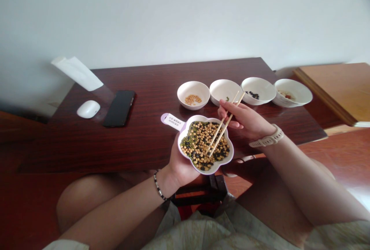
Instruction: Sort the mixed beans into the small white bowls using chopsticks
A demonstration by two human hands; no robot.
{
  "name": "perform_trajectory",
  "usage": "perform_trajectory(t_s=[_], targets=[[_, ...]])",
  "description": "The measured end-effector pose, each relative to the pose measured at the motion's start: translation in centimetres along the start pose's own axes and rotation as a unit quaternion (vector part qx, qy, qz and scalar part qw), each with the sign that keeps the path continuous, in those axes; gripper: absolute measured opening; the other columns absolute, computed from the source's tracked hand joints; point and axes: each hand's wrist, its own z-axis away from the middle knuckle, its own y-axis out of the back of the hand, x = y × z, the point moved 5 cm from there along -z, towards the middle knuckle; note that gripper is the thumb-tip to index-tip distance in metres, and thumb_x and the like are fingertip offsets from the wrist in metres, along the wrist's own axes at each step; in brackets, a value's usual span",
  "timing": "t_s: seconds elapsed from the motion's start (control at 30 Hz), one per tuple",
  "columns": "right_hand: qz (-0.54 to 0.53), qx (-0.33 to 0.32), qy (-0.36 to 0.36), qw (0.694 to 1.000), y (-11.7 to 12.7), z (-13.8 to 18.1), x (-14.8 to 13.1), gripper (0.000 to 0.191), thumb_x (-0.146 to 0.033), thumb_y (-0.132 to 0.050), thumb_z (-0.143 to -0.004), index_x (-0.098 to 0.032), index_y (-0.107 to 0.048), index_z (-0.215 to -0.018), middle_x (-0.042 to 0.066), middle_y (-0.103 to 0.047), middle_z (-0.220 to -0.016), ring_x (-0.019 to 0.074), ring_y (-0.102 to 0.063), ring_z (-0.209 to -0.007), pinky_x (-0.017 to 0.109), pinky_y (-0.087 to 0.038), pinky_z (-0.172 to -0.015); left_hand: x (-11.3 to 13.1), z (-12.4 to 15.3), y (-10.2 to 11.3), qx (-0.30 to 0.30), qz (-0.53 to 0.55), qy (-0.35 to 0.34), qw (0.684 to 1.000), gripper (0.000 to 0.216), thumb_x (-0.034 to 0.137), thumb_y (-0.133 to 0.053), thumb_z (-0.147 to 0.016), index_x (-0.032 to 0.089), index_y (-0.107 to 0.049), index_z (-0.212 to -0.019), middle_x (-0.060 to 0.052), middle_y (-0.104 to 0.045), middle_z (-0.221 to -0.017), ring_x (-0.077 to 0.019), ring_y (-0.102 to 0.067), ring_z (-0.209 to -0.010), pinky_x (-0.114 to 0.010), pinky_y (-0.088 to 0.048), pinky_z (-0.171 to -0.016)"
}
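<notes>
My left hand [182, 165] holds a flower-shaped bowl [229, 158] from below, at the near edge of the table. Mixed beans [199, 138] fill it: yellow, black and small green ones. A pair of chopsticks [225, 125] is in my right hand [241, 118], with the tips down among the beans. Whether the tips pinch a bean is too small to tell. Beyond my right hand stand white bowls in a row: one with yellow beans [193, 99], one with a few green bits [227, 98], one with black beans [253, 95], and one with reddish and pale pieces [286, 95].
A black phone [119, 109] lies on the dark wooden table [153, 82], left of the bowls. Beside it are a white mouse [88, 109] and a white upright object [78, 73]. A lighter wooden piece of furniture [341, 84] stands at the right, and a wall behind.
</notes>
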Motion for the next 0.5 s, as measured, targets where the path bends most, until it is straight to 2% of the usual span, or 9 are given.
perform_trajectory(t_s=[0.33,0.5], targets=[[-0.004,0.012,0.012,1.0,-0.04,0.06,-0.32,0.048,-0.05,-0.059,-0.11,-0.017,-0.061,-0.076,-0.004,-0.039,-0.057,0.0051,-0.02,-0.046,0.027,-0.01,-0.047,0.02,-0.02,-0.19,0.0,0.001,-0.01,1.0,0.053,0.053,-0.043,-0.094,0.02,-0.065,-0.128,-0.009,-0.069,-0.13,-0.03,-0.061,-0.126,-0.05,-0.043,-0.111],[0.011,0.019,0.016,1.0,-0.1,0.28,-0.46,0.049,-0.05,-0.056,-0.112,-0.017,-0.061,-0.076,-0.005,-0.035,-0.054,0.0062,-0.021,-0.046,0.027,-0.01,-0.047,0.01,-0.05,0.14,0.01,0.009,-0.012,1.0,0.05,0.052,-0.044,-0.094,0.02,-0.067,-0.125,-0.007,-0.067,-0.132,-0.0298,-0.059,-0.129,-0.047,-0.044,-0.112]])
